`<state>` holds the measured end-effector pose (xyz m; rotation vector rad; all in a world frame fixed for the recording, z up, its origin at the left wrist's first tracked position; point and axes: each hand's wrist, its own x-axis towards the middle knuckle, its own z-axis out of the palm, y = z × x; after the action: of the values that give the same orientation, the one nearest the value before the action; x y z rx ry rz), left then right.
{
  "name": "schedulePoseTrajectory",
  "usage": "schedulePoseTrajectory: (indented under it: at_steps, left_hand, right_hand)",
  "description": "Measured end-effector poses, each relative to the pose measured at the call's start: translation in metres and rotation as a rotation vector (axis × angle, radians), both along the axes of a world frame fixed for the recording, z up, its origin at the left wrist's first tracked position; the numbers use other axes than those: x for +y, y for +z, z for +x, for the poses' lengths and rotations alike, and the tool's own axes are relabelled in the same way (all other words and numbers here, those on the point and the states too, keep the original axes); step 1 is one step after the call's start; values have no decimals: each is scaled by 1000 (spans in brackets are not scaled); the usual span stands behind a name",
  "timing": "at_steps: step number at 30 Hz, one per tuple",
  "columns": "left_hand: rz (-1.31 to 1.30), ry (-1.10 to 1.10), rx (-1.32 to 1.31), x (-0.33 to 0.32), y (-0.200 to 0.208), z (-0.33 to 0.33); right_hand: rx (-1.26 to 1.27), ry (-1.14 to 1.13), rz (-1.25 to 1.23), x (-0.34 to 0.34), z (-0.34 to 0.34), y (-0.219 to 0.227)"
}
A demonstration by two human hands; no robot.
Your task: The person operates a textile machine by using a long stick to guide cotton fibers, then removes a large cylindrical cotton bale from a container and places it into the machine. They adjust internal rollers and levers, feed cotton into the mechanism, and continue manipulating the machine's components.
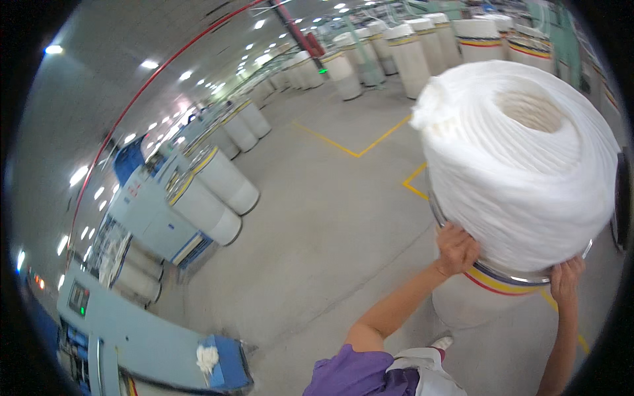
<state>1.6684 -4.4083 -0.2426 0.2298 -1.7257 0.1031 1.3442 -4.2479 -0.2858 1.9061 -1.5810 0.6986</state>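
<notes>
Right in front of me stands a tall whitish sliver can [469, 300] with a metal rim and yellow, red and dark bands below it. A big coil of white fibre sliver [515, 178] bulges high above the rim, with a round hole in its top. My left hand [457, 249] is closed over the rim on the near left side. On the near right side my right hand [566, 277] grips the same rim, its fingers partly hidden against the coil. Both hands press close to the sliver's lower edge.
Many more cans [406, 59] line the back, and others [224, 178] stand along the left by pale green machines [148, 211]. A machine with a blue box [228, 363] holding white fluff sits lower left. Yellow lines [358, 155] mark the grey floor. Something dark [622, 198] stands beside the can's right.
</notes>
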Motion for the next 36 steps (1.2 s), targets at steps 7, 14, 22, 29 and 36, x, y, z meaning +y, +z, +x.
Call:
schedulePoseTrajectory:
  at_steps: [7, 14, 22, 29, 36]
  left_hand:
    - [-126, 24, 154, -44, -6, -23]
    - [-157, 153, -53, -167, -33, -78]
    - [-334, 494, -186, -375, -23, -188]
    - [-225, 224, -25, -363, -9, -236]
    - [-53, -576, -1147, -122, -245, -281]
  right_hand:
    - [137, 27, -135, -68, -60, -29]
    - [327, -219, -110, -181, -55, 15]
    - [-64, -628, 30, -357, -86, 71]
    - [-672, 65, 519, -258, -36, -93]
    - [-1282, -1334, 836, 275, 122, -190]
